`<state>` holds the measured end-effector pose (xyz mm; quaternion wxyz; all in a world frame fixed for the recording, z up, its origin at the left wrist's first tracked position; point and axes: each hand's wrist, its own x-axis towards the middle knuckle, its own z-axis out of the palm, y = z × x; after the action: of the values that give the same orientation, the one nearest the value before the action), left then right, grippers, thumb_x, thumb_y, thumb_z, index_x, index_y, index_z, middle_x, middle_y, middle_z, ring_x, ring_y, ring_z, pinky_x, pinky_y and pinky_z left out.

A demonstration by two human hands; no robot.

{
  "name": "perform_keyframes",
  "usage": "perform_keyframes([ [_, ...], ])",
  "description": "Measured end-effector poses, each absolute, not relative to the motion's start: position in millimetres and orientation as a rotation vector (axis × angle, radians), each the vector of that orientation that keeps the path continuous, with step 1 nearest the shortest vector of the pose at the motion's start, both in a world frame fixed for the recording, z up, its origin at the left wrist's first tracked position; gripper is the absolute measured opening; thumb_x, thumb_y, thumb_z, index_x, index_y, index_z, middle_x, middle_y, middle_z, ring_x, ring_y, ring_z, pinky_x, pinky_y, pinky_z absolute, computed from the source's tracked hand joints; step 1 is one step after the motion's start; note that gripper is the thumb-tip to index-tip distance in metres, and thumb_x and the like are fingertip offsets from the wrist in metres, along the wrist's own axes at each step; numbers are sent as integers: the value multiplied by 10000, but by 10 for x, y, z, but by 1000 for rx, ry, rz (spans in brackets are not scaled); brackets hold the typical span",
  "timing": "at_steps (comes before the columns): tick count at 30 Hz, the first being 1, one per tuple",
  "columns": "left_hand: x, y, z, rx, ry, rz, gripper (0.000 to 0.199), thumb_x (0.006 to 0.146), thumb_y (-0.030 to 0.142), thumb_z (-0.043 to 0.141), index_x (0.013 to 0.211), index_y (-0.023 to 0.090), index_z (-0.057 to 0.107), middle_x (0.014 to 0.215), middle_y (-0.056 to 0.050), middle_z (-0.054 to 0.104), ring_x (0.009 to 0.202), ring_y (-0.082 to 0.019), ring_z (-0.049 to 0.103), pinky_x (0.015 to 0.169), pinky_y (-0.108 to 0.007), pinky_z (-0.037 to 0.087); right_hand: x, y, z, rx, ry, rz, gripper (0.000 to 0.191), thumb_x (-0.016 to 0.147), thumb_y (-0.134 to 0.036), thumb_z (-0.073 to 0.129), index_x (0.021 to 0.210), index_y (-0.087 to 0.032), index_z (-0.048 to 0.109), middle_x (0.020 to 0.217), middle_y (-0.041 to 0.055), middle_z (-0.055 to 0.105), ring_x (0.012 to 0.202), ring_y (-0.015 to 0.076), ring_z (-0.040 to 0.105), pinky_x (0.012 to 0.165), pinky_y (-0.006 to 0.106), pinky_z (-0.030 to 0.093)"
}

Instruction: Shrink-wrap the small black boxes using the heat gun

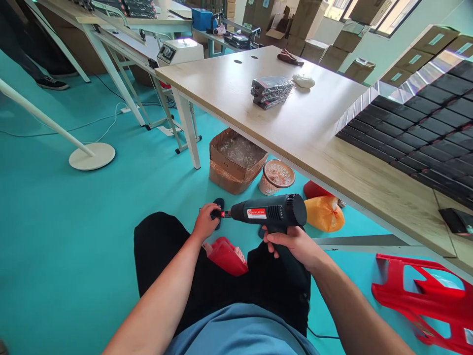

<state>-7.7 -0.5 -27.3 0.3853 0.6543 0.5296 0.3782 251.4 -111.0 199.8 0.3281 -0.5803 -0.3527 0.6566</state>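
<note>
Right hand (291, 245): closed around heat gun (271, 209), we find.
Left hand (204, 223): gripping dark slipper (219, 212).
Room: teal floor (62, 256), desk (236, 88) alongside.

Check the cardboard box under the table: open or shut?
The cardboard box is open: clear plastic shows through its top, with no flaps closed over it.

A black heat gun (271, 212), its nozzle aimed sideways at a dark slipper (219, 203)
</note>
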Motion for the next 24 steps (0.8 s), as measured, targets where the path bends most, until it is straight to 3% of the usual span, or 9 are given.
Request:
perform_keyframes([
  [11,-78,-2,-207,1599,1366,972,291,683,127,627,942,214,728,1178,-101,662,1164,-275,607,1091,-474,430,2380,-1051,1991,-1473,-1025,1764,279,749,-372,784,876,-151,672,758,44,642,655,177,587,549,297,490],
  [15,-89,8,-189,1500,1358,1028,314,657,116,602,935,202,721,1173,-103,670,1130,-267,621,1072,-452,447,2592,-1059,1885,-1524,-657,1618,378,706,-355,843,977,-128,713,866,83,694,694,177,632,542,263,524],
  [24,-56,24,-119,1406,1365,1071,312,668,129,617,943,217,733,1169,-77,688,1097,-250,624,1072,-431,439,2974,-1227,1821,-1449,-101,1718,215,782,-211,761,964,-99,775,863,102,717,680,152,644,520,209,562],
])
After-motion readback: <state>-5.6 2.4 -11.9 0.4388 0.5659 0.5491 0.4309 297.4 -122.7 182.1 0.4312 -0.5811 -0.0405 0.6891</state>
